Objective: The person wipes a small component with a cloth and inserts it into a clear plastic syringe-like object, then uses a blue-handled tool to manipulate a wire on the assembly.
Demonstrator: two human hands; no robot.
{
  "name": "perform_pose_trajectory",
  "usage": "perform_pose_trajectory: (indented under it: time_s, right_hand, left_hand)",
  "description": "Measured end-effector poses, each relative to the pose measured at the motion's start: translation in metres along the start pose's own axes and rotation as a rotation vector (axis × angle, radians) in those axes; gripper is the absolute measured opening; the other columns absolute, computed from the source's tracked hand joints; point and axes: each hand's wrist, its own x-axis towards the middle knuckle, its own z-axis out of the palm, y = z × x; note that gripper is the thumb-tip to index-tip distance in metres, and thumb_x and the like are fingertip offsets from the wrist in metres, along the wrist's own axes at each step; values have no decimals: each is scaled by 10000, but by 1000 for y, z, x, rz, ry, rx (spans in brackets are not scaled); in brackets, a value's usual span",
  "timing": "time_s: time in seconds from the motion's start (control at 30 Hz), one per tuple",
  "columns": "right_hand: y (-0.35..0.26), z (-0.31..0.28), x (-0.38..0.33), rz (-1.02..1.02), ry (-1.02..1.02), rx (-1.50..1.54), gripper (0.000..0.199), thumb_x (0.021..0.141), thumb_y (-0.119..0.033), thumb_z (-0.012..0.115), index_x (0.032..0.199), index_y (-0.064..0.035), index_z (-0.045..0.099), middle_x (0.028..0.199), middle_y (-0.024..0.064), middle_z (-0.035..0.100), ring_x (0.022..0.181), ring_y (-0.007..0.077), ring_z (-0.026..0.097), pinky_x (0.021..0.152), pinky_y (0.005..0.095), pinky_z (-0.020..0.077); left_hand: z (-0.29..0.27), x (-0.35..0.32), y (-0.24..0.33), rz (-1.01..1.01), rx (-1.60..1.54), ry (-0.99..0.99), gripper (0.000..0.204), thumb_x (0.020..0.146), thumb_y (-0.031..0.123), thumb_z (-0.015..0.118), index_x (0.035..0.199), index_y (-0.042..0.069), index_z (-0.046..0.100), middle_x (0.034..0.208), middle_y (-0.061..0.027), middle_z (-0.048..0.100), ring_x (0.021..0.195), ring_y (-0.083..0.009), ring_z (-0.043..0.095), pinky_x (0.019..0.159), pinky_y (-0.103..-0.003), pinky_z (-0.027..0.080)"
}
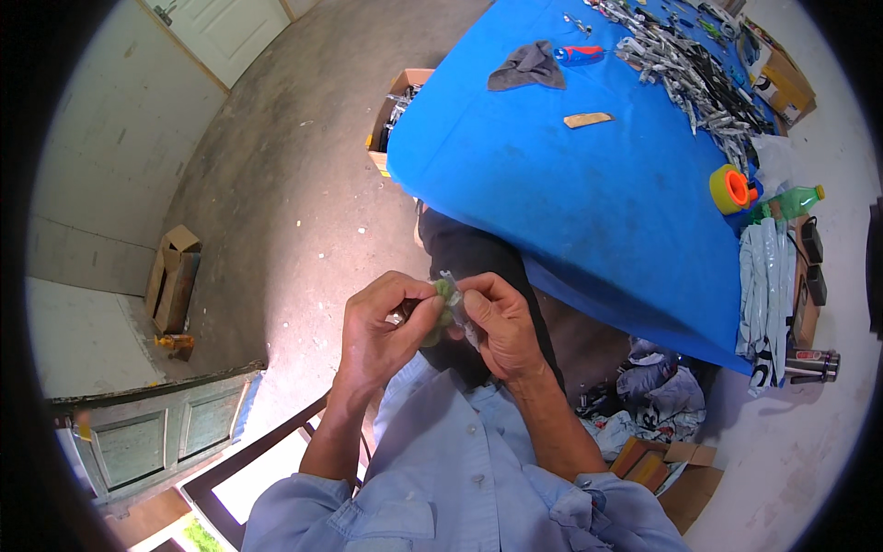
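Both hands meet in front of my chest, over my lap. My left hand [384, 324] pinches a small, soft-looking green piece [444, 293] between thumb and fingertips. A shiny bit also shows inside that hand, too hidden to name. My right hand [503, 327] closes thumb and finger on a thin, crinkled strip of clear plastic wrapping [462, 317], which stands right against the green piece. Whether the green piece sits inside the wrapping or beside it, I cannot tell.
Ahead and to the right stretches a table under a blue cloth [552, 184]. It carries a grey rag [528, 68], a red-and-blue tool [579, 55], a tan strip [588, 120], heaped silvery packets [681, 78], orange-yellow tape [729, 189] and a green bottle [798, 201]. A filled carton [380, 138] stands beside it.
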Motion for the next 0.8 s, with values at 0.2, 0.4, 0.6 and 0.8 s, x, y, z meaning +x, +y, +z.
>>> perform_pose_trajectory:
  time_s: [0.2,0.4,0.6,0.8]
  right_hand:
    - [0,2,-1,-78,-14,-142,211,1043,-162,634,1144,21,656,960,50,685,816,92,620,716,254,528]
    - [2,1,-2,-75,-11,-120,213,1052,-161,618,1158,22,646,970,49,679,811,86,614,715,247,522]
    - [1,2,-2,20,-26,55,210,1082,-170,535,1185,4,594,1004,75,676,801,114,626,696,261,528]
    - [-5,-1,-1,58,-19,126,204,1087,-162,513,1193,-3,583,1007,78,679,810,126,629,680,275,528]
  left_hand:
    - [5,0,7,-25,38,63,31,899,-22,703,895,-35,676,780,-47,671,665,-67,630,592,-217,490]
    - [8,-4,10,-30,148,86,52,903,-22,698,874,-37,659,756,-45,682,655,-73,650,583,-221,505]
    - [4,-7,4,-48,1,63,35,905,-35,694,907,-43,660,806,-55,690,715,-84,671,642,-221,529]
    - [-1,-5,8,-53,-29,79,36,888,-41,711,909,-31,684,828,-45,684,733,-76,647,661,-221,515]
